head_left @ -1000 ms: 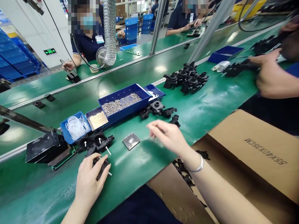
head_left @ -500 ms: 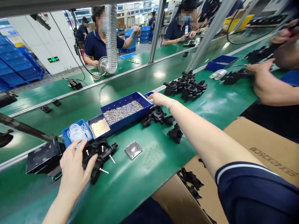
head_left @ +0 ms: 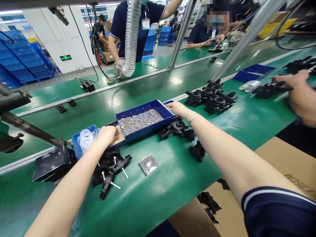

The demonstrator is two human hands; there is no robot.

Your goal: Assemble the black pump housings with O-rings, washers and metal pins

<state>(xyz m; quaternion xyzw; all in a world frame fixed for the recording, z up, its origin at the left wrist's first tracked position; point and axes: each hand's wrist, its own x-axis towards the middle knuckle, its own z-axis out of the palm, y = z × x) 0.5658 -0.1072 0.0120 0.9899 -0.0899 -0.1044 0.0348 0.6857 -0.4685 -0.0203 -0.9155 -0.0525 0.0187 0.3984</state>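
Observation:
My left hand dips with curled fingers into a small bin of beige pieces; what its fingertips hold is hidden. To the right, my right hand has its fingers together inside a small blue bin, contents out of sight. Between them stands a long blue bin full of short metal pins. A light-blue bin with clear plastic rings sits left of the beige pieces. Below my left wrist lie black molded parts with white pins sticking out.
A square metal plate lies on the green table. More black parts sit near my right forearm and in a pile farther right. A cardboard box is at the lower right. A co-worker's hand works at the right.
My left hand has moved from above the black parts, fingers spread, up and right into the beige pieces. My right hand stays at the small blue bin. The view has shifted.

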